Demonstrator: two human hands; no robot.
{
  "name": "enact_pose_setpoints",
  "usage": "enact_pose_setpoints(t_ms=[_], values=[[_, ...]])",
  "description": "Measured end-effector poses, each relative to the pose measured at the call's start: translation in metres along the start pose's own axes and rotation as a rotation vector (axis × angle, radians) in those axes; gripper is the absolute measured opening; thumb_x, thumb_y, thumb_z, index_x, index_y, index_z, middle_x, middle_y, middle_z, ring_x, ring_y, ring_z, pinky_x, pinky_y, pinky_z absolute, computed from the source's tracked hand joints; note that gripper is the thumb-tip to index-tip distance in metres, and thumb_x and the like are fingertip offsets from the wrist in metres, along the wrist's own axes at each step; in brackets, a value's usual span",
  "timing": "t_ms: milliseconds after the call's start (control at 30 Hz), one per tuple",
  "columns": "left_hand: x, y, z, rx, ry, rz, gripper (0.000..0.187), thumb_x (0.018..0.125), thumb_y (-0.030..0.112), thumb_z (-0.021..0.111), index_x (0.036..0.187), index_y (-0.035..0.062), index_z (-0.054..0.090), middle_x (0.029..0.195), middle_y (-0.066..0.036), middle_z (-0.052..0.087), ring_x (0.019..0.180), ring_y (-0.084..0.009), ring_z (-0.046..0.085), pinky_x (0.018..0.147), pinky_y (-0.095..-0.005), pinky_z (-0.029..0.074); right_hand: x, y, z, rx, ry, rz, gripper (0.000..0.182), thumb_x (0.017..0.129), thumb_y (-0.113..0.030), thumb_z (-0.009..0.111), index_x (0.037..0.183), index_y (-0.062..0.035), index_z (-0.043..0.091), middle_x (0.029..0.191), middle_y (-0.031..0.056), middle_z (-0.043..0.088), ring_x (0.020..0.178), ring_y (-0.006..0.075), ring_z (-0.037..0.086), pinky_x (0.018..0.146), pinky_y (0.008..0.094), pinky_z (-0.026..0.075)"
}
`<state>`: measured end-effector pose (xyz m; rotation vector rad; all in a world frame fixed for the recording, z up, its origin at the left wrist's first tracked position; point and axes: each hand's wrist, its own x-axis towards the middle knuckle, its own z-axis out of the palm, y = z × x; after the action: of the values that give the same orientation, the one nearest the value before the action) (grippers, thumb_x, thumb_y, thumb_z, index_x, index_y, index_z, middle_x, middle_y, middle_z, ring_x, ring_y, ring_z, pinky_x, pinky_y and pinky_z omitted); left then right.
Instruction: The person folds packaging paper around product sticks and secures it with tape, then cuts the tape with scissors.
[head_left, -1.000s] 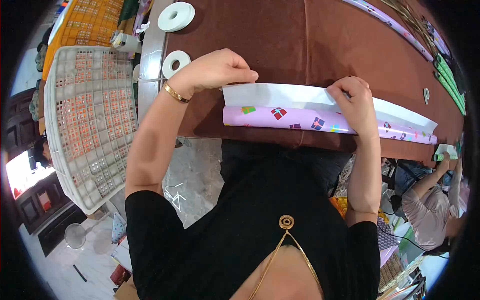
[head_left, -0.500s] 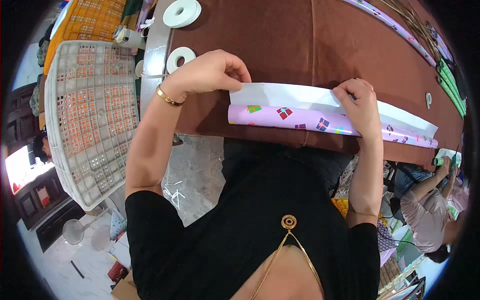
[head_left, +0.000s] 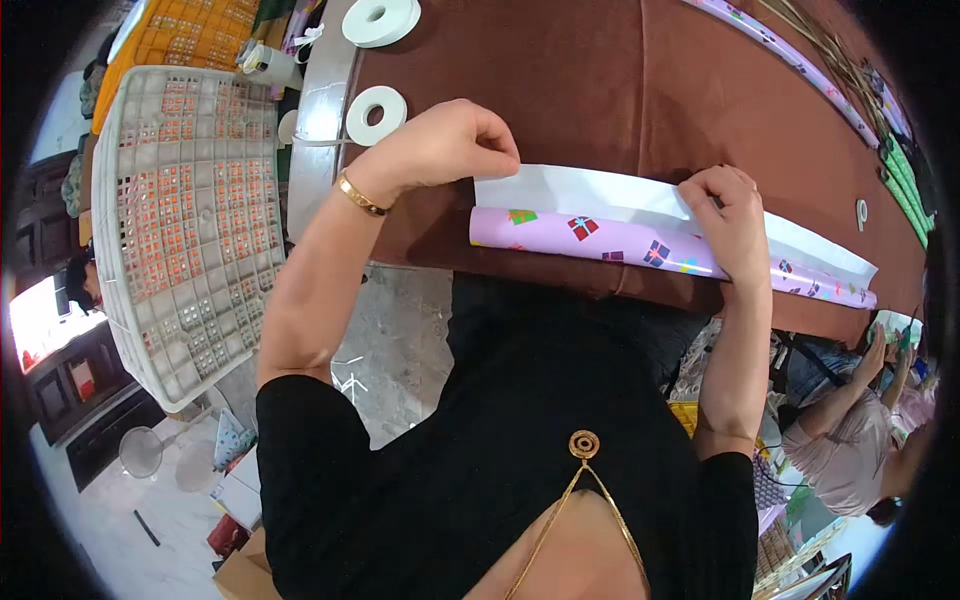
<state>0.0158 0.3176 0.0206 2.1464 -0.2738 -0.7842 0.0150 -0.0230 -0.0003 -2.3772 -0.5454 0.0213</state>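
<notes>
A roll of lilac wrapping paper printed with gift boxes lies along the near edge of the brown-covered table. Its loose flap shows the white back side, raised behind the roll. My left hand, closed in a pinch, has its fingertips at the flap's upper edge near the left end. Farther right, my right hand is bent over the flap and the roll, its thumb and fingers closed on the white edge.
Two white tape rolls are at the table's left, beside a white plastic crate. At the back right lie another lilac roll, brown sticks and green rolls. A small white ring is nearer. A co-worker sits at the right.
My left hand has slid a little to the right along the flap's edge, its fingers pinched closer together. The whole view has shifted slightly. The co-worker's hands have moved.
</notes>
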Motion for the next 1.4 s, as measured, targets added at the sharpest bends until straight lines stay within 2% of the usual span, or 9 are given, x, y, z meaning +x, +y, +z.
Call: enact_pose_setpoints(t_ms=[133, 200, 233, 333, 467, 733, 1133, 1233, 1400], values=[[-0.016, -0.018, -0.009, -0.186, -0.039, -0.113, 0.022, 0.092, 0.016, 0.066, 0.101, -0.0031, 0.071, 0.088, -0.006, 0.072, 0.077, -0.0097, 0.065, 0.069, -0.0231, 0.051, 0.0, -0.003, 0.0, 0.01, 0.014, 0.004, 0.015, 0.084, -0.012, 0.069, 0.079, 0.0015, 0.068, 0.075, 0.0131, 0.067, 0.074, 0.0301, 0.061, 0.08, 0.0407, 0.047], [-0.027, -0.023, -0.01, -0.408, 0.014, -0.194, 0.022, 0.092, 0.014, 0.061, 0.105, -0.0006, 0.072, 0.09, -0.007, 0.073, 0.078, -0.0108, 0.068, 0.069, -0.022, 0.052, 0.001, -0.003, 0.0, 0.033, 0.025, 0.001, 0.014, 0.083, -0.012, 0.069, 0.079, 0.0018, 0.068, 0.074, 0.013, 0.066, 0.074, 0.03, 0.061, 0.077, 0.0403, 0.047], [-0.03, -0.027, -0.014, -0.418, -0.017, -0.211, 0.024, 0.097, 0.013, 0.059, 0.112, -0.0017, 0.068, 0.097, -0.01, 0.074, 0.082, -0.0128, 0.07, 0.07, -0.0219, 0.054, 0.0, -0.002, 0.001, 0.036, 0.023, -0.001, 0.014, 0.083, -0.012, 0.069, 0.079, 0.0018, 0.068, 0.074, 0.013, 0.066, 0.074, 0.03, 0.061, 0.077, 0.0403, 0.047], [-0.037, -0.032, -0.01, -0.514, -0.023, -0.214, 0.024, 0.096, 0.014, 0.06, 0.112, -0.0017, 0.068, 0.097, -0.01, 0.074, 0.082, -0.0121, 0.07, 0.069, -0.0214, 0.054, 0.0, 0.0, 0.001, 0.044, -0.004, 0.014, 0.011, 0.083, -0.009, 0.067, 0.081, 0.0021, 0.066, 0.076, 0.0115, 0.064, 0.077, 0.0265, 0.06, 0.075, 0.0371, 0.046], [-0.038, -0.031, -0.007, -0.507, -0.017, -0.202, 0.024, 0.095, 0.014, 0.062, 0.113, -0.0018, 0.068, 0.097, -0.01, 0.074, 0.081, -0.0118, 0.069, 0.069, -0.0216, 0.053, 0.0, 0.0, 0.001, 0.015, -0.007, 0.013, 0.011, 0.083, -0.008, 0.067, 0.08, 0.0024, 0.065, 0.075, 0.0118, 0.063, 0.077, 0.0265, 0.06, 0.073, 0.037, 0.046], [-0.035, -0.026, -0.004, -0.438, 0.039, -0.208, 0.022, 0.091, 0.018, 0.069, 0.103, 0.0004, 0.072, 0.091, -0.005, 0.074, 0.078, -0.0083, 0.068, 0.066, -0.0206, 0.051, -0.001, 0.001, 0.0, -0.008, -0.014, 0.014, 0.013, 0.084, -0.01, 0.067, 0.082, 0.0027, 0.065, 0.078, 0.013, 0.064, 0.078, 0.027, 0.06, 0.074, 0.037, 0.046], [-0.028, -0.01, 0.004, -0.381, 0.132, -0.29, 0.015, 0.086, 0.017, 0.071, 0.093, 0.0033, 0.068, 0.084, -0.002, 0.07, 0.07, -0.0081, 0.066, 0.059, -0.0212, 0.048, 0.0, 0.001, 0.0, 0.014, -0.01, 0.009, 0.014, 0.085, -0.011, 0.067, 0.083, 0.0025, 0.066, 0.077, 0.0122, 0.063, 0.076, 0.0262, 0.06, 0.072, 0.0363, 0.046], [-0.027, -0.012, 0.003, -0.415, 0.126, -0.306, 0.017, 0.089, 0.019, 0.071, 0.094, 0.004, 0.066, 0.079, -0.001, 0.068, 0.07, -0.0071, 0.065, 0.059, -0.019, 0.046, 0.0, 0.001, 0.0, 0.001, -0.016, 0.021, 0.015, 0.085, -0.012, 0.067, 0.082, 0.0027, 0.066, 0.076, 0.012, 0.063, 0.076, 0.0256, 0.06, 0.072, 0.0359, 0.046], [-0.028, -0.019, 0.0, -0.519, 0.089, -0.288, 0.016, 0.091, 0.021, 0.068, 0.095, 0.0054, 0.065, 0.082, -0.002, 0.068, 0.07, -0.008, 0.066, 0.059, -0.0193, 0.047, 0.001, -0.001, -0.001, 0.057, -0.022, 0.037, 0.014, 0.086, -0.011, 0.067, 0.083, 0.003, 0.066, 0.078, 0.0126, 0.065, 0.076, 0.025, 0.061, 0.072, 0.0355, 0.047]])
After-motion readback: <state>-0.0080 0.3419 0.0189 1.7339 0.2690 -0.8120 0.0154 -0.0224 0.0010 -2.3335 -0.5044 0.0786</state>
